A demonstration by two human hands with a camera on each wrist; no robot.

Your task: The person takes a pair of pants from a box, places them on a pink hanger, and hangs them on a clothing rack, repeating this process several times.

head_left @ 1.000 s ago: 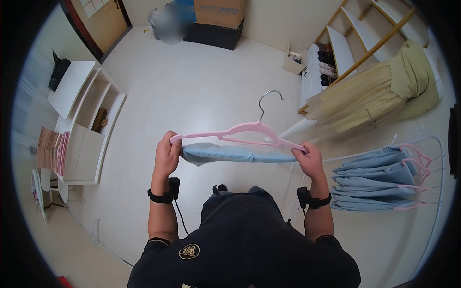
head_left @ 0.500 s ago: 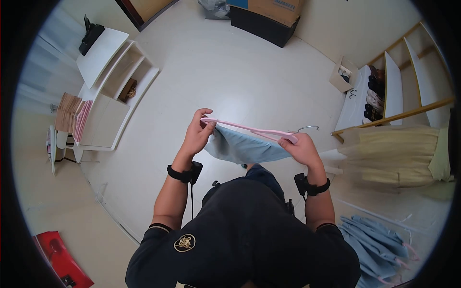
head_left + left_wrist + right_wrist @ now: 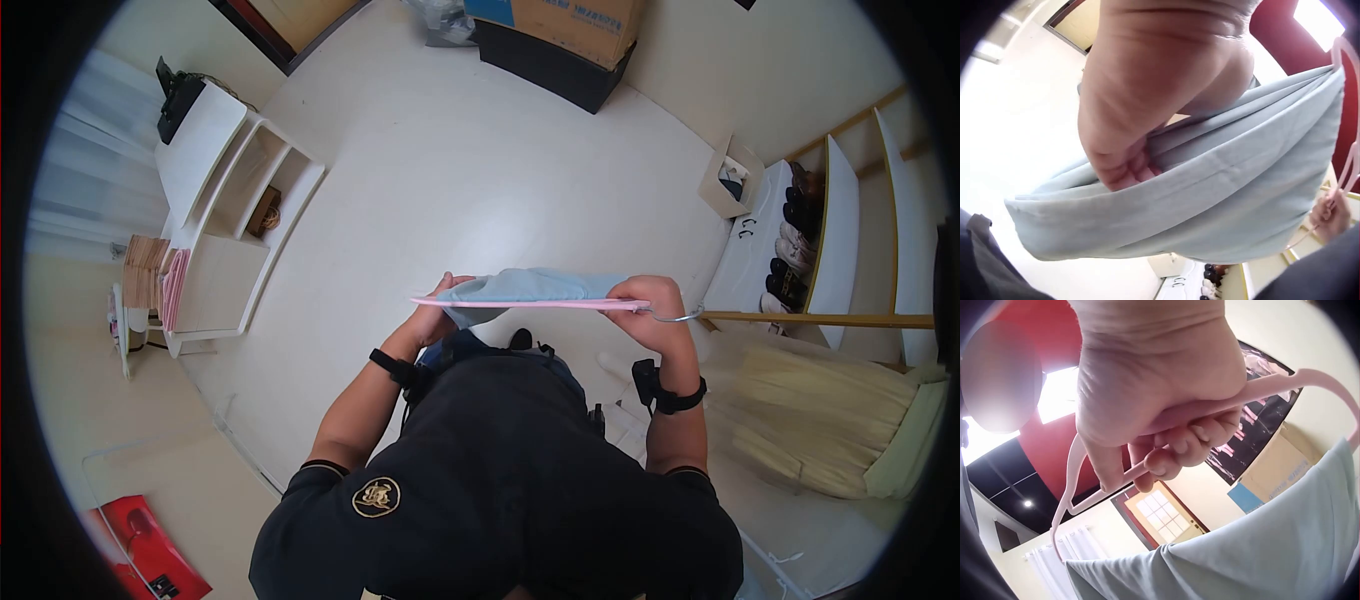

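Note:
A pink hanger [image 3: 530, 303] with a metal hook lies level before the torso, light blue cloth [image 3: 540, 284] hanging on it. The right hand [image 3: 645, 305] grips the hanger near its hook; in the right wrist view the fingers of this hand [image 3: 1163, 406] curl round the pink bar. At the other end the left hand [image 3: 435, 312] holds the cloth. The left wrist view shows the left hand [image 3: 1160, 94] with bent fingers tucked into the folds of the cloth [image 3: 1197, 187], the fingertips partly hidden.
A white shelf unit [image 3: 215, 270] stands at left, with pink hangers [image 3: 175, 290] beside it. At right are a shoe rack [image 3: 840, 230] and a pale yellow skirt [image 3: 820, 415]. Cardboard and black boxes [image 3: 545, 65] stand at the far wall.
The hanger has turned so its hook points right. The right hand has moved from the hanger's end to near the hook, and the left hand has shifted onto the cloth. The view has swung right.

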